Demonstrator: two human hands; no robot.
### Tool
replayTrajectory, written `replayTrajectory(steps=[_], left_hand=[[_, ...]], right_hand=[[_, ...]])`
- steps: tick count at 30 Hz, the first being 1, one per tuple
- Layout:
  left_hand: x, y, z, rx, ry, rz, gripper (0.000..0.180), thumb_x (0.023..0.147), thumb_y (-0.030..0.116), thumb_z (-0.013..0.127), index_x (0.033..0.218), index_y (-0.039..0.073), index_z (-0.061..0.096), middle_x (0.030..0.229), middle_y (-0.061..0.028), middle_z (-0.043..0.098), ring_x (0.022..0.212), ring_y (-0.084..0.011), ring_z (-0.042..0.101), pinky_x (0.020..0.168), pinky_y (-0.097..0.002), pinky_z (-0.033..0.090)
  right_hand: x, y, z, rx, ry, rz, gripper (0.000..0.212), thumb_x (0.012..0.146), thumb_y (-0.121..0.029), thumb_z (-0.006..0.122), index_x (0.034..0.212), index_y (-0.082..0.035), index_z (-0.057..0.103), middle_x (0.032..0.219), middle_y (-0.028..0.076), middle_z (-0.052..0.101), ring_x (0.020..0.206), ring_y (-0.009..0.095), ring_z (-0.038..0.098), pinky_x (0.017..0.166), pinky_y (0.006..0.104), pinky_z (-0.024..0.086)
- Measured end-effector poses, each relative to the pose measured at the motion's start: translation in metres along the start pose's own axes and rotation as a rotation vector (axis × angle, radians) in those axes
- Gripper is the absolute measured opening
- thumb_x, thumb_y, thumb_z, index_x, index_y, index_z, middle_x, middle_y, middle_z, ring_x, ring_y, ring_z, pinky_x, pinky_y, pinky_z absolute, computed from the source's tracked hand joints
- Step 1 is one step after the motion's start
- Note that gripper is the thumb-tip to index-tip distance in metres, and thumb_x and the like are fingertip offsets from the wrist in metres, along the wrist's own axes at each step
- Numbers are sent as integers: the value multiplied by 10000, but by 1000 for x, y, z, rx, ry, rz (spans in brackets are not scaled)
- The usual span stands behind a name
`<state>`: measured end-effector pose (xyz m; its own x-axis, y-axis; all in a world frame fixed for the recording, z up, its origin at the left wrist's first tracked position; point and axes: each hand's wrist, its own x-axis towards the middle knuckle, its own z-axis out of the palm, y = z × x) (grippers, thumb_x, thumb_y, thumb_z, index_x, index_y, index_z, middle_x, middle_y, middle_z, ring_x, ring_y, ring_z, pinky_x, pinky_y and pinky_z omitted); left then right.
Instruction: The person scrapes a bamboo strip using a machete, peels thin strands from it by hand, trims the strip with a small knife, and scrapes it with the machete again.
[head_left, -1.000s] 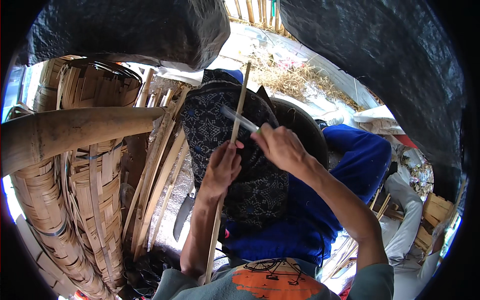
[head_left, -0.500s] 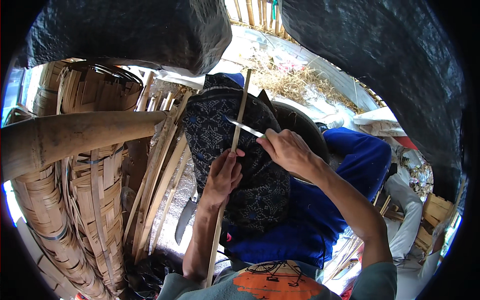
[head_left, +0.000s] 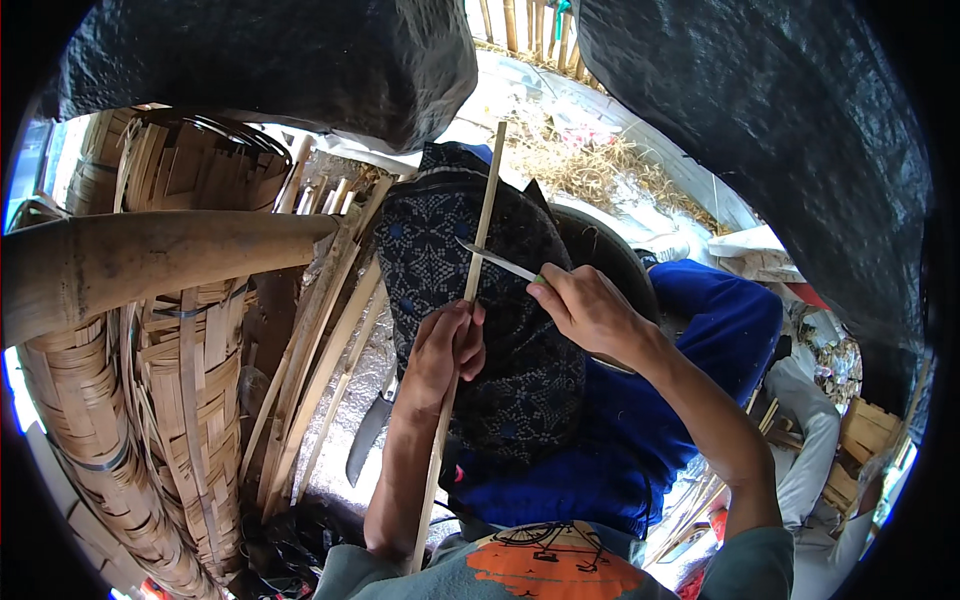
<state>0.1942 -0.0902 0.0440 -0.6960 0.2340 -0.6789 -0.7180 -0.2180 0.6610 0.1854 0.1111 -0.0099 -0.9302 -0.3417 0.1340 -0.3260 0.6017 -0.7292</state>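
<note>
A long, thin bamboo strip (head_left: 487,205) runs from near my chest up across a dark patterned cloth (head_left: 430,225) spread over my lap. My left hand (head_left: 445,345) is closed around the strip at about its middle. In my right hand (head_left: 590,308) is a small knife (head_left: 508,264), its handle mostly hidden by my fingers, with a bit of green showing. The blade lies across the strip just above my left hand, its tip pointing up and left.
At left stand tall woven bamboo baskets (head_left: 90,400) and a thick bamboo pole (head_left: 170,268). Split bamboo pieces (head_left: 325,345) lean beside them. A larger blade (head_left: 368,440) lies by my left forearm. Black plastic sheeting (head_left: 760,120) hangs overhead. Straw (head_left: 590,165) litters the ground ahead.
The strip's upper end has shifted slightly up and right in the picture. The blade stays across the strip, and both hands keep their hold. The whole view has shifted a little.
</note>
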Motion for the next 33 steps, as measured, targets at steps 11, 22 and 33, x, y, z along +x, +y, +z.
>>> replayTrajectory(steps=[11,22,33], left_hand=[[2,-9,-5,134,31,15,431,1014,376,322,676,119,396,520,57,296,399,-49,246,364,-221,217],[2,-10,-5,82,106,-8,404,1007,368,350,676,138,387,521,63,261,402,-53,215,375,-238,186],[3,-5,-6,-44,53,-65,390,1000,384,367,670,176,379,508,79,256,411,-44,194,398,-226,174]], right_hand=[[12,-5,1,-131,-1,27,335,928,-286,554,727,-22,509,473,137,518,427,313,562,389,403,450],[36,6,20,-193,-95,104,369,944,-308,527,705,-26,520,453,136,518,418,275,576,368,380,448],[21,3,11,-3,-52,-4,313,940,-253,547,727,-29,498,418,93,450,339,252,489,346,386,384]])
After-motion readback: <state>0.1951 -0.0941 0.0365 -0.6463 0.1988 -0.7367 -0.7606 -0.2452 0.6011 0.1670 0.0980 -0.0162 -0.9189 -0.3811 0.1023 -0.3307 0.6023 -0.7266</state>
